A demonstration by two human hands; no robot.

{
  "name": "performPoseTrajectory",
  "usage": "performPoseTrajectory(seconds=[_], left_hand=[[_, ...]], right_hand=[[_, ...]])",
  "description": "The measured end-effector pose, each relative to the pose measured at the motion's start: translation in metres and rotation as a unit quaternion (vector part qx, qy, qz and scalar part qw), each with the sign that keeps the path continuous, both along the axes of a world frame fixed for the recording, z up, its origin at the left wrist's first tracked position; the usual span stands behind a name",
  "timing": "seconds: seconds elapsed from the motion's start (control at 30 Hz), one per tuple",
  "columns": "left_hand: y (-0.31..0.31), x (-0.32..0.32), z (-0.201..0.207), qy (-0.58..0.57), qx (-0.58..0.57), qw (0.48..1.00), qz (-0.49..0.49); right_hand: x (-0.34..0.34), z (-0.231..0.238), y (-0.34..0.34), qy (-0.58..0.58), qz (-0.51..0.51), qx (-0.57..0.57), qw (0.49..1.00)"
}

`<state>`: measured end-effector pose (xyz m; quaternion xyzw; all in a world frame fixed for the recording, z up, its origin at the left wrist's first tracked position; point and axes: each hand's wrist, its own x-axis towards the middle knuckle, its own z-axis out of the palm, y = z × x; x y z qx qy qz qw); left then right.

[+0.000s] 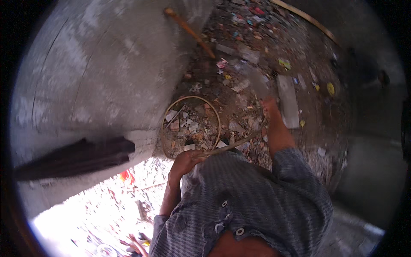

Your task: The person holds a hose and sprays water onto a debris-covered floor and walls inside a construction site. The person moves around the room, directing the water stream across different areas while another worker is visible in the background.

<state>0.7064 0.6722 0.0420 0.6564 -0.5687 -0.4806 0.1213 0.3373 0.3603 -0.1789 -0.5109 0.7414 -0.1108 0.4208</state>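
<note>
A beige hose (220,124) hangs in a large loop in front of my legs, then runs across my waist toward the right. My left hand (188,161) is closed around it at the lower part of the loop, close to my shirt. With the arm stretched forward, my right hand (269,106) grips the hose near its far end; the fingers are partly blurred. A pale grey blur (257,81) spreads ahead of that hand, and I cannot make out what it is. The tips of my shoes (189,145) show below the loop.
Rubble and litter cover the ground (239,103). A grey concrete wall (107,64) rises on the left, with a wooden stick (190,32) against it and a dark cloth (81,157) lower down. A flat grey slab (287,100) lies right of my hand; a pole (306,17) lies beyond.
</note>
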Motion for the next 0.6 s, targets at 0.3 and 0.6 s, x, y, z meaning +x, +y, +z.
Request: performPoseTrajectory(seconds=[0.3, 0.6], left_hand=[[-0.05, -0.023, -0.001, -0.097, 0.015, 0.983, -0.153], [-0.086, -0.054, -0.004, -0.108, -0.024, 0.969, -0.221]], right_hand=[[-0.083, 0.005, 0.085, -0.072, -0.305, -0.125, 0.941], [-0.141, -0.053, 0.139, 0.094, -0.307, -0.263, 0.91]])
